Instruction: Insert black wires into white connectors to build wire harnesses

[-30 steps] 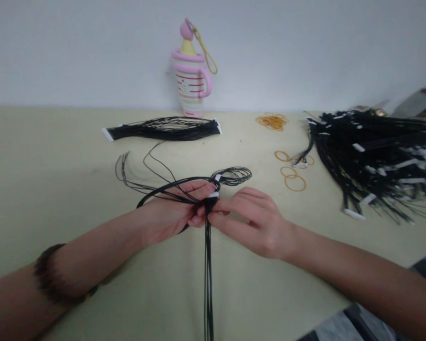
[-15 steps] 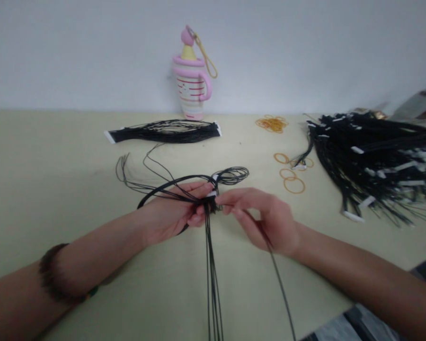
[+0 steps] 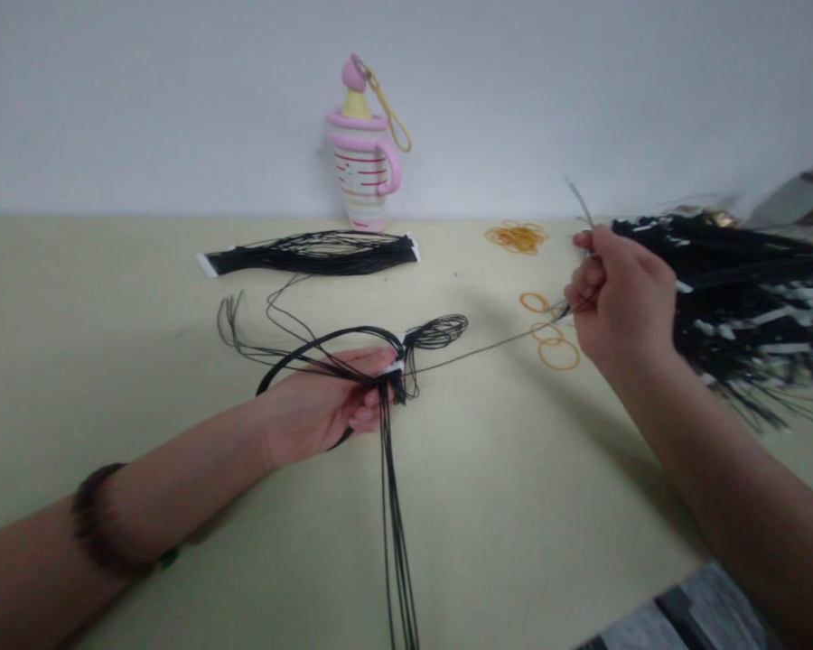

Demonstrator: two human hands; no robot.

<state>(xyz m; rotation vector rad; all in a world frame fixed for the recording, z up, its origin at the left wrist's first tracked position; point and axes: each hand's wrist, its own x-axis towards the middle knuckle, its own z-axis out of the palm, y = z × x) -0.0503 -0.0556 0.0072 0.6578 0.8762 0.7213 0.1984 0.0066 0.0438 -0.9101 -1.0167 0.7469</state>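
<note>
The left hand point(image 3: 325, 411) clamps glossy thin black wires point(image 3: 387, 451) while the right hand point(image 3: 616, 302), pinching one strand point(image 3: 488, 345), has pulled it taut toward the tabletop's right edge.

Your right hand point(image 3: 620, 302) has left the bunch pinched in your left hand point(image 3: 331, 411) and swung up and right, near the rubber bands point(image 3: 548, 329). One thin wire point(image 3: 481, 348), drawn out, now stretches taut between both hands.

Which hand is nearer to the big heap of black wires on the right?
Right. The right hand is just left of the heap; the left hand lies far to its left.
</note>
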